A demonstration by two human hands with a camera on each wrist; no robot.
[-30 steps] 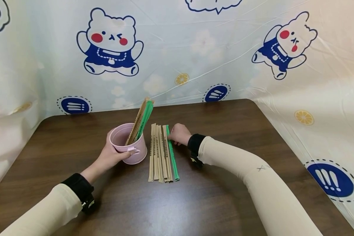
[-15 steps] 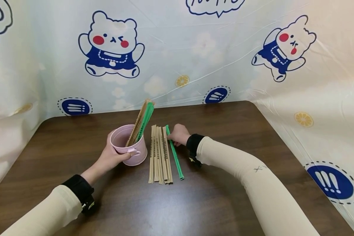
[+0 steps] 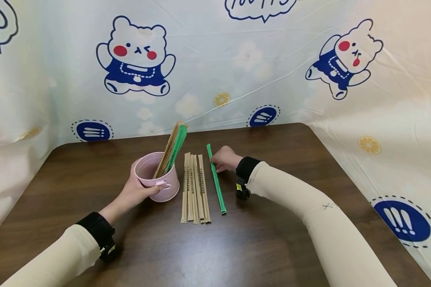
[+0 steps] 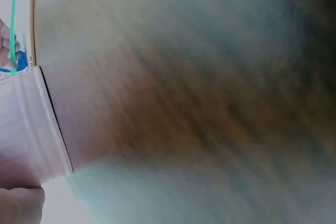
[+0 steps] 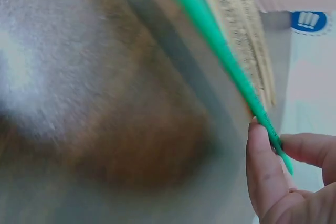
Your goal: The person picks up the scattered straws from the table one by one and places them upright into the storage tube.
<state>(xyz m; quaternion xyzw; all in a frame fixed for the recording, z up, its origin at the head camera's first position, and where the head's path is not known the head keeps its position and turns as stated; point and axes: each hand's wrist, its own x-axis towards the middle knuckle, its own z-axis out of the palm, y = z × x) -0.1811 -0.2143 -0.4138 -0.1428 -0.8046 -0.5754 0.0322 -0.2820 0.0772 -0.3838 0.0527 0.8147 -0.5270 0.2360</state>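
Note:
My left hand (image 3: pixel 138 187) grips a small pink bucket (image 3: pixel 172 184) from its left side, thumb across the front near the handle. Brown paper-wrapped straws (image 3: pixel 167 149) and green ones (image 3: pixel 178 142) lean out of the bucket to the right. Between thumb and fingers, my right hand (image 3: pixel 225 158) pinches a green paper-wrapped straw (image 3: pixel 218 187) near its far end; the right wrist view shows this pinch on the straw (image 5: pixel 226 56) closely. Several brown wrapped straws (image 3: pixel 195 191) lie side by side on the table, between the bucket and the green straw.
The dark wooden table (image 3: pixel 158 247) has rounded far corners. Behind it and at both sides hangs a pale curtain (image 3: pixel 201 48) printed with bears and orange slices. Each wrist wears a black strap (image 3: pixel 97 229).
My right hand has drawn the green straw away from the brown row, to the right and slightly farther back, leaving a gap. The left hand keeps holding the bucket in place.

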